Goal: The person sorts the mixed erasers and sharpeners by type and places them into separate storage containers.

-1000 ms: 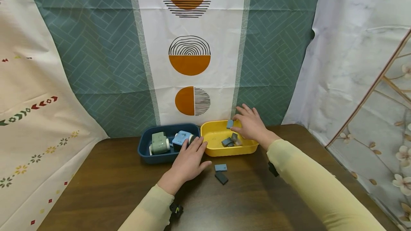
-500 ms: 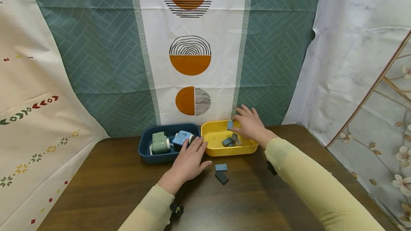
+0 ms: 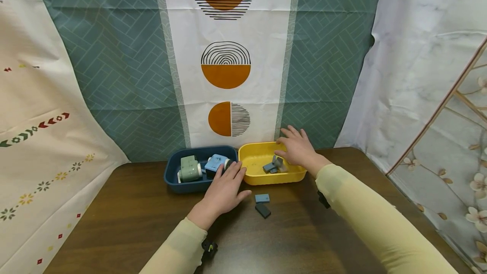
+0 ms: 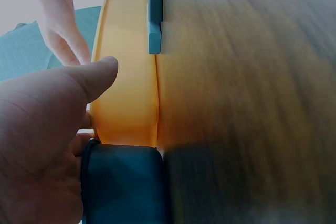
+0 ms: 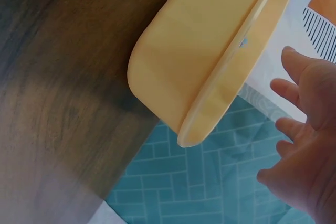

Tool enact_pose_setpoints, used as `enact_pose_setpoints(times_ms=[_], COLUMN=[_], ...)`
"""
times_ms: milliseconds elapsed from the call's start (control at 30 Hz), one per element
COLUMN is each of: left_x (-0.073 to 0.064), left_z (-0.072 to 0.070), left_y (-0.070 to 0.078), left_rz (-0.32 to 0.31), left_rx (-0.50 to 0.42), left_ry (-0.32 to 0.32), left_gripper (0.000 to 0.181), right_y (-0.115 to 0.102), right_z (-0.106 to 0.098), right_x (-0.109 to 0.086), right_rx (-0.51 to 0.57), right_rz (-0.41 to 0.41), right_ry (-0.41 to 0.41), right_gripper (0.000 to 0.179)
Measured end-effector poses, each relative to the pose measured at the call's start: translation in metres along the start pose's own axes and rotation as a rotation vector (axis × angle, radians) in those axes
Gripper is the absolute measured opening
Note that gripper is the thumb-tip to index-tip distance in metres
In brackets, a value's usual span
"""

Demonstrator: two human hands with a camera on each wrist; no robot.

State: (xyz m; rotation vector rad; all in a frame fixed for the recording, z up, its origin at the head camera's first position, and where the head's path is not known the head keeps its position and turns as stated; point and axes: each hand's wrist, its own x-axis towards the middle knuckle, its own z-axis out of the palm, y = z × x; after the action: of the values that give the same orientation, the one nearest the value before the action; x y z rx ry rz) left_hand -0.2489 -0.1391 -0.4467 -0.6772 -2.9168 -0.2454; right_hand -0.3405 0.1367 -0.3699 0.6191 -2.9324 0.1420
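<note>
My right hand (image 3: 298,149) hovers over the yellow bin (image 3: 274,179), thumb and fingers spread apart with nothing between them. Below it, several small rectangular blocks (image 3: 269,168) in blue and grey lie in the bin, one blurred. My left hand (image 3: 222,191) lies with straight fingers at the meeting rims of the yellow bin and the navy bin (image 3: 184,188). In the left wrist view its thumb (image 4: 100,77) stands across the yellow bin's side. On the table in front lie a blue block (image 3: 262,198) and a dark block (image 3: 263,210).
Inside the navy bin sit a green toy piece (image 3: 189,169) and a blue-and-black toy piece (image 3: 214,165), the latter partly behind my left fingers. Both bins stand at the back of the dark wooden table (image 3: 152,223), close to a patterned curtain (image 3: 319,75).
The small blue block pinched in my right hand has been let go and has dropped into the yellow bin. My left hand has stayed in place.
</note>
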Motion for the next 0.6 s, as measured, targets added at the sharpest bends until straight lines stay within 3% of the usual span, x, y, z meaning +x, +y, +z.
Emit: enact_pose_setpoints(times_ms=[600], left_x=[0.0], left_z=[-0.001], left_y=[0.001], left_rz=[0.0], left_rx=[0.002], left_ry=[-0.002], left_gripper=[0.08], right_y=[-0.001], right_z=[0.003], right_x=[-0.022], right_rx=[0.016], right_rz=[-0.082], right_ry=[0.067], right_gripper=[0.054])
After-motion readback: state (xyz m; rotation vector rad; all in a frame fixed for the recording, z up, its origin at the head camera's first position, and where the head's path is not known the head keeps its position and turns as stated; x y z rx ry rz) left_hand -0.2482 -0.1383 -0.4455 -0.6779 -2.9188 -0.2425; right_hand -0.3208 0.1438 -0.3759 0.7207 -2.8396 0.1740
